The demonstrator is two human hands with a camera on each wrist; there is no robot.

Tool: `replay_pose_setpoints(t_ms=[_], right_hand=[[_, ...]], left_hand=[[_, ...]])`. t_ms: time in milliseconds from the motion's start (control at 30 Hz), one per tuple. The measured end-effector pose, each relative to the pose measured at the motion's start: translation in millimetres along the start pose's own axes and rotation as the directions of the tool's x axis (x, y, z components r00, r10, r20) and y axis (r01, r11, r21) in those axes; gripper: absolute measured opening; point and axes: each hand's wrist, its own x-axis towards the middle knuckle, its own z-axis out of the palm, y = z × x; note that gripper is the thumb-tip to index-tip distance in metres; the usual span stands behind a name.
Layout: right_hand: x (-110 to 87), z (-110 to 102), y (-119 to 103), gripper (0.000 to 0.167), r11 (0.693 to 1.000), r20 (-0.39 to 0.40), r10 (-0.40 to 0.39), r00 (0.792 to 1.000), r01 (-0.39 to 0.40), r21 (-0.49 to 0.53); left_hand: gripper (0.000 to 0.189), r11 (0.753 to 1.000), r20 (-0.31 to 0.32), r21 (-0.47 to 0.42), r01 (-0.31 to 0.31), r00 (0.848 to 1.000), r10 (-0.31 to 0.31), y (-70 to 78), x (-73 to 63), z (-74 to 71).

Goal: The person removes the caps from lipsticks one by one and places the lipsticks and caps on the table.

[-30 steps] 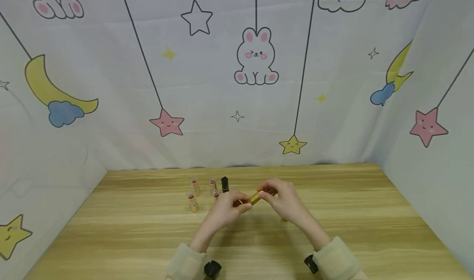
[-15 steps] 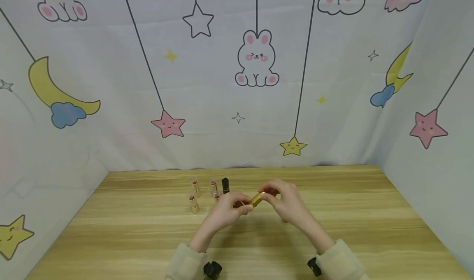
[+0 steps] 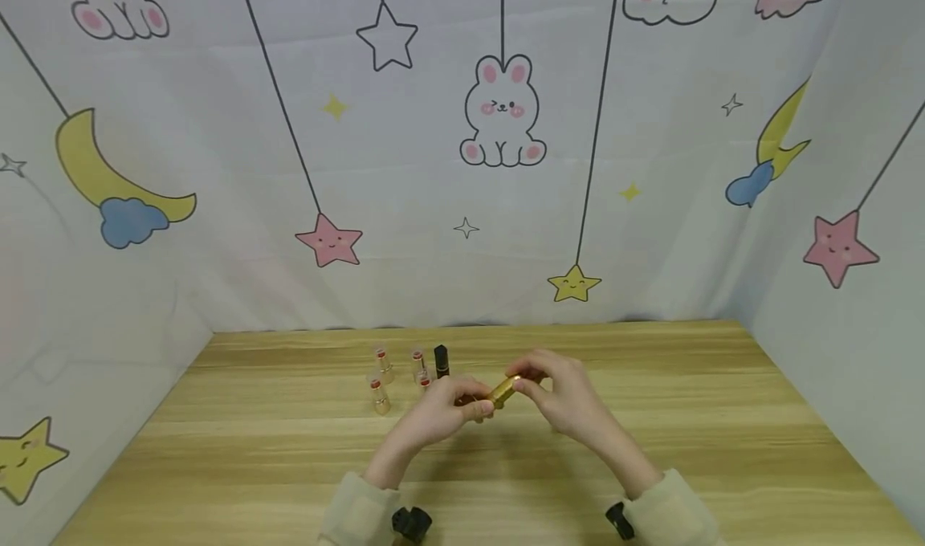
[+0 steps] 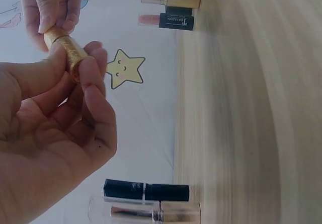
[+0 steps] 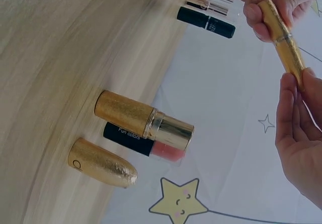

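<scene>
In front of the person, both hands hold a gold lipstick tube (image 3: 503, 392) above the table, tilted. The left hand (image 3: 446, 405) pinches one end between thumb and fingers, and the right hand (image 3: 552, 385) pinches the other. In the right wrist view a thin silvery band crosses the gold tube (image 5: 283, 36) between its two halves. The left wrist view shows the left hand (image 4: 55, 133) close up, with the right hand (image 4: 53, 5) beyond. Near the right hand stand an uncapped gold lipstick base (image 5: 126, 112), a gold cap (image 5: 100, 163) and a black "Fun colors" tube (image 5: 130, 139) with a coral part.
Several clear-capped lipsticks (image 3: 380, 397) stand on the wooden table (image 3: 253, 450) to the left of the hands. A black lipstick tube (image 3: 442, 360) is upright among them. A patterned white cloth (image 3: 405, 289) hangs behind the table and at both sides.
The right hand has shifted slightly right, and a little more of the gold tube shows between the hands. Both hands keep their hold. The standing lipsticks have not moved.
</scene>
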Motion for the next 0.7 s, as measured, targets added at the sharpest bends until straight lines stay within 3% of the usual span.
replay_pose_setpoints(t_ms=[200,400,700], right_hand=[[-2.4,-10.5,1.5,0.011,0.999,-0.05,0.038,0.998,-0.038,0.017],[-4.4,-14.8,-0.8,0.01,0.999,-0.028,0.042,0.999,-0.042,0.01],[-8.6,-22.6,1.5,0.01,0.999,-0.059,0.025,0.998,-0.028,-0.046]], left_hand=[[0.022,0.998,0.05,-0.06,0.018,0.999,-0.015,-2.6,-2.5,-1.5],[0.02,0.999,0.039,-0.027,0.018,0.999,-0.017,-1.3,-0.6,0.3],[0.02,1.0,0.029,-0.011,0.008,1.0,-0.008,-3.8,0.3,2.2]])
